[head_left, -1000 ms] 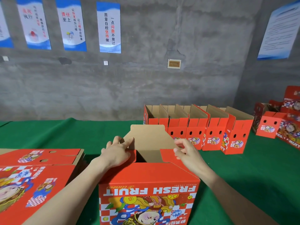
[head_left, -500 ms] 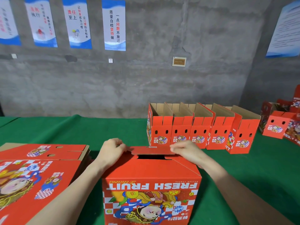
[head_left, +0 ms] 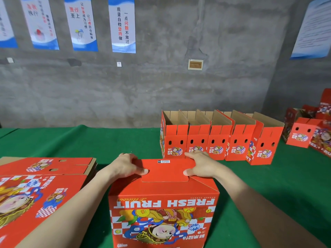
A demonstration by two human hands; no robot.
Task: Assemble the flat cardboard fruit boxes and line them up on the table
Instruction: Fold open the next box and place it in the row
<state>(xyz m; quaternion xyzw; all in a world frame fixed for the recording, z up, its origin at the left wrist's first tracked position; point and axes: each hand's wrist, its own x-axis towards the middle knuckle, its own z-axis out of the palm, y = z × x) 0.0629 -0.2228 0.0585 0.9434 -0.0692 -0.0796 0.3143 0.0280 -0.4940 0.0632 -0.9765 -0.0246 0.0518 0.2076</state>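
Observation:
A red fruit box (head_left: pixel 163 208) printed "FRESH FRUIT" stands upside down on the green table (head_left: pixel 268 190) right in front of me. Its red top flap (head_left: pixel 165 170) lies folded flat over the opening. My left hand (head_left: pixel 126 166) holds the flap's left end, thumb on top and fingers curled over the far edge. My right hand (head_left: pixel 200 165) presses on the flap's right end with its fingers laid flat. A row of several assembled open boxes (head_left: pixel 216 140) stands behind, to the right.
A stack of flat unfolded boxes (head_left: pixel 41 187) lies at my left. More red boxes (head_left: pixel 308 131) sit at the far right edge. Bare green cloth stretches left of the row, and a grey wall with posters (head_left: pixel 123 25) rises behind the table.
The tall brown flap that stood upright has been folded down and now lies flat on the box. Both hands moved down with it onto the top.

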